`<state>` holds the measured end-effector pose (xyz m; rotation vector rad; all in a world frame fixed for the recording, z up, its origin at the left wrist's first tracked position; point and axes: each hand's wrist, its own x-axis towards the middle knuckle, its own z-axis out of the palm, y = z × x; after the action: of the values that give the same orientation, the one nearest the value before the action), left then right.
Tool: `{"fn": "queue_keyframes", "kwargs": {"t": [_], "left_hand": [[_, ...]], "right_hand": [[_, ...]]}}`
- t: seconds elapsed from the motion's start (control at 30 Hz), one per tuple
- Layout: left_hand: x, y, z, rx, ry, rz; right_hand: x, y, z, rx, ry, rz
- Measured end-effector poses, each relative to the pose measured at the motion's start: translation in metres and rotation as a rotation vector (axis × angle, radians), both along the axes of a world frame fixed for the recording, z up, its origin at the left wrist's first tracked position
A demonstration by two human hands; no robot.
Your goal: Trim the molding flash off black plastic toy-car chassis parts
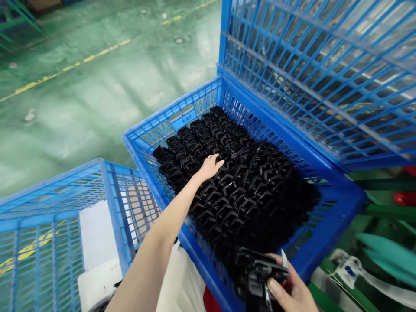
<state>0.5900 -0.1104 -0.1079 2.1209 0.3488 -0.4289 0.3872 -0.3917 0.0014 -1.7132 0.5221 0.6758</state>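
Note:
A blue plastic crate [208, 264] holds many black plastic parts [234, 190], packed in slanting rows. My left hand [210, 167] reaches over the middle of the rows, fingers stretched and thumb apart, at the tops of the parts. Whether it touches one I cannot tell. Low in the view, my right hand [292, 290] grips a black plastic part [260, 273] above the crate's near right corner. Its thumb lies on top, and a small white tip and a bit of red show beside the fingers. The parts under it are dark and hard to separate.
Behind the crate stands a tall blue mesh crate wall [308, 78]. Another blue crate [110, 216] on the left has white blocks [99, 238] near it. Green bars and a teal object [386, 255] lie at right. The green floor [97, 99] carries yellow lines.

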Motion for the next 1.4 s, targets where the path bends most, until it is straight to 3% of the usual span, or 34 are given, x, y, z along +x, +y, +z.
{"fn": "queue_keyframes", "kwargs": {"t": [0.1, 0.17, 0.27, 0.37, 0.5, 0.67, 0.73, 0.8, 0.87, 0.93, 1.0, 1.1, 1.2, 1.27, 1.4], "left_hand": [[-0.054, -0.014, 0.041, -0.230, 0.024, -0.026], [-0.094, -0.026, 0.064, -0.738, 0.200, -0.054], [-0.131, -0.040, 0.090, -1.037, 0.286, -0.016], [-0.133, -0.044, 0.106, -1.062, 0.243, 0.043], [-0.114, -0.044, 0.110, -0.878, 0.206, 0.066], [-0.076, -0.028, 0.088, -0.771, 0.197, 0.109], [-0.047, -0.009, 0.073, -0.613, 0.116, 0.204], [-0.010, 0.013, 0.053, -0.294, -0.074, 0.294], [0.027, 0.032, 0.030, 0.145, -0.117, 0.322], [0.055, 0.043, 0.007, 0.448, -0.040, 0.247], [0.071, 0.044, -0.017, 0.603, 0.038, 0.146], [0.074, 0.034, -0.047, 0.656, 0.125, 0.034], [0.066, 0.027, -0.066, 0.671, 0.208, -0.100], [0.062, 0.030, -0.070, 0.664, 0.233, -0.198], [0.058, 0.045, -0.063, 0.637, 0.236, -0.362]], "right_hand": [[0.025, 0.015, 0.001, -0.066, -0.129, -0.038], [0.042, 0.027, 0.000, -0.121, -0.225, -0.020], [0.060, 0.045, -0.002, -0.104, -0.336, 0.033], [0.073, 0.059, -0.005, -0.050, -0.392, 0.076], [0.091, 0.071, -0.015, 0.008, -0.390, 0.086], [0.106, 0.065, -0.028, 0.078, -0.373, -0.047], [0.100, 0.054, -0.033, 0.094, -0.348, -0.076], [0.087, 0.043, -0.038, 0.068, -0.295, -0.100], [0.068, 0.034, -0.044, 0.020, -0.210, -0.098], [0.047, 0.026, -0.051, -0.020, -0.124, -0.065], [0.029, 0.018, -0.059, -0.086, -0.079, -0.056], [0.010, 0.004, -0.069, -0.166, -0.028, -0.054], [0.001, -0.010, -0.076, -0.226, 0.005, -0.032], [0.000, -0.015, -0.078, -0.259, 0.015, -0.004], [0.001, -0.016, -0.079, -0.280, 0.030, 0.041]]}}
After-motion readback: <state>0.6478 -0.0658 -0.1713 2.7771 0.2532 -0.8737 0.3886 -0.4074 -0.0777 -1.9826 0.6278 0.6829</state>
